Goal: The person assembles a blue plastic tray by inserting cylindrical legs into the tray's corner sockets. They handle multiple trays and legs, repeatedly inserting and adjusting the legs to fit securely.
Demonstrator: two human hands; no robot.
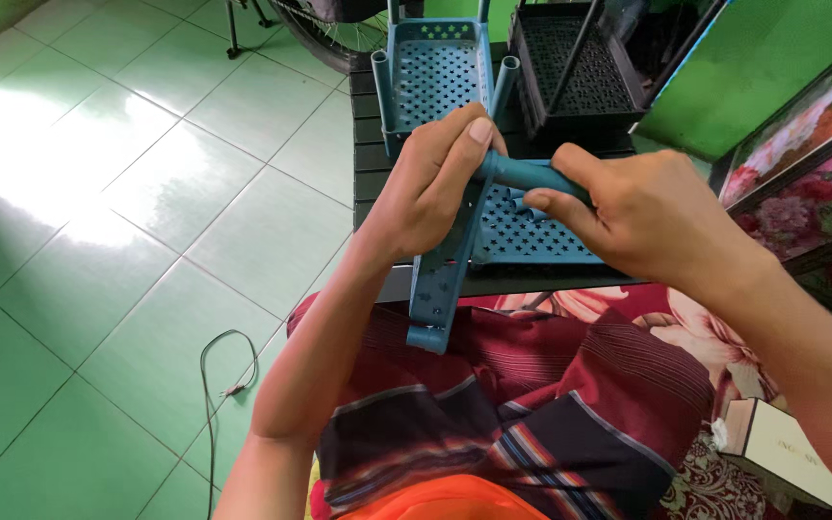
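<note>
Down on the left, a thin black cable (pixel 226 371) lies loose on the green tiled floor (pixel 98 193), well apart from the work. Moving right, the person's left hand (pixel 430 183) comes up from the lap with the forearm rising steeply and the wrist bent inward; its fingers are curled shut around the corner of a teal perforated plastic shelf panel (pixel 522 231), the thumb lying along the top, seemingly to brace that corner so it cannot twist. The panel rests on the edge of a dark slatted table (pixel 368 154), with its narrow side strip (pixel 435 294) hanging down over the striped maroon cloth (pixel 532 404) on the person's lap, which probably keeps the piece steady at a handy height. Right of that, the right hand (pixel 642 207) reaches in from the lower right, forearm nearly level, fingers wrapped closed around a teal tube (pixel 522 173) whose end meets the panel's corner beside the left thumb. Behind, a second teal shelf (pixel 435 72) with upright tubes stands on the table, and a black perforated shelf (pixel 575 67) sits just beside it. Farther right lie framed flower pictures (pixel 801 164) and a small white box (pixel 782 448).
</note>
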